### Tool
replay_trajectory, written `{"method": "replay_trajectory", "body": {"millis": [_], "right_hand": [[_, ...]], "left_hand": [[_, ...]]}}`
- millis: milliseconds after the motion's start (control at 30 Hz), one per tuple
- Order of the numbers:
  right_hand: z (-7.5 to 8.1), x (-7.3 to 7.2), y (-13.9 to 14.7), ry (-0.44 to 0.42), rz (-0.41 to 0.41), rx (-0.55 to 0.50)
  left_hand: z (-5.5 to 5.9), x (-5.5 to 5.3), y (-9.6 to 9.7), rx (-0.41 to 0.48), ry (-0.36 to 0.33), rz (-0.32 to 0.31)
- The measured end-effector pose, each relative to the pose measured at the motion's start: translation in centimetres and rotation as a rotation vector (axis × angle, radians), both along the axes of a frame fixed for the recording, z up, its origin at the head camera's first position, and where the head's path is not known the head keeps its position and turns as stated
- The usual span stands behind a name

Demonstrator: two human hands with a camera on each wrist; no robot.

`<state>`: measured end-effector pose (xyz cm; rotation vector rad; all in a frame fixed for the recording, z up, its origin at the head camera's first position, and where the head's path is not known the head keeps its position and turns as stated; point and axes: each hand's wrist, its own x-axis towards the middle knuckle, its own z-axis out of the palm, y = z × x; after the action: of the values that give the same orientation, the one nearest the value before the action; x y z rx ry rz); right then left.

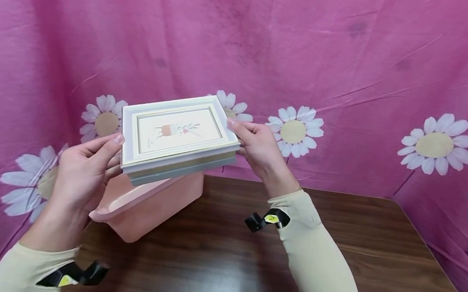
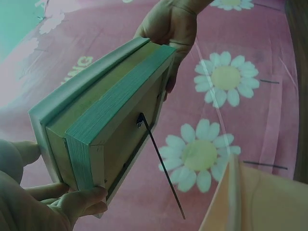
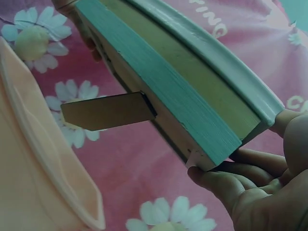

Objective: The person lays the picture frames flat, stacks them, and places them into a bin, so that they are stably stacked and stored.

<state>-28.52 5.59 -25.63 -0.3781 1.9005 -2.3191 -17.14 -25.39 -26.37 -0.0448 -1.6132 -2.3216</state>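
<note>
Above the pink tub point(image 1: 154, 204), clear of its rim: picture frame point(image 1: 178, 131), held face up and near level between both hands. Left hand point(image 1: 83, 176) at the left short end — thumb on the front moulding, fingers curled under the back edge. Right hand point(image 1: 258, 147) at the right short end, gripped the same way: thumb on top, fingers point(image 3: 226, 185) wrapped beneath the lower corner. Grip at opposite ends, probably to keep the frame steady and the glazed front free of fingerprints. Hinged easel stand point(image 3: 106, 110) swung out from the backing board point(image 2: 132, 139), hanging loose below; seen edge-on as a thin dark strip in the left wrist view. Not touching the tub in any view. Tub set on the brown wooden table point(image 1: 353, 249), toward its left rear corner, directly under the frame. Pink daisy-print cloth point(image 1: 346, 59) draped behind and to both sides.
</note>
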Motion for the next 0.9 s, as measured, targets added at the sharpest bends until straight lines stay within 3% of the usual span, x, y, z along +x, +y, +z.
{"method": "replay_trajectory", "body": {"millis": [167,433,900], "right_hand": [[-0.7,-0.9,-2.1,-0.042,-0.021,0.004],[-2.2,-1.7,-4.9,-0.039,0.004,-0.013],[-4.8,-3.6,-8.4,-0.091,0.035,-0.033]], "left_hand": [[-0.9,0.2,-1.2,0.015,-0.014,0.014],[-2.2,0.6,-2.6,-0.006,-0.068,0.091],[-3.9,0.7,-4.3,0.063,-0.107,0.107]]}}
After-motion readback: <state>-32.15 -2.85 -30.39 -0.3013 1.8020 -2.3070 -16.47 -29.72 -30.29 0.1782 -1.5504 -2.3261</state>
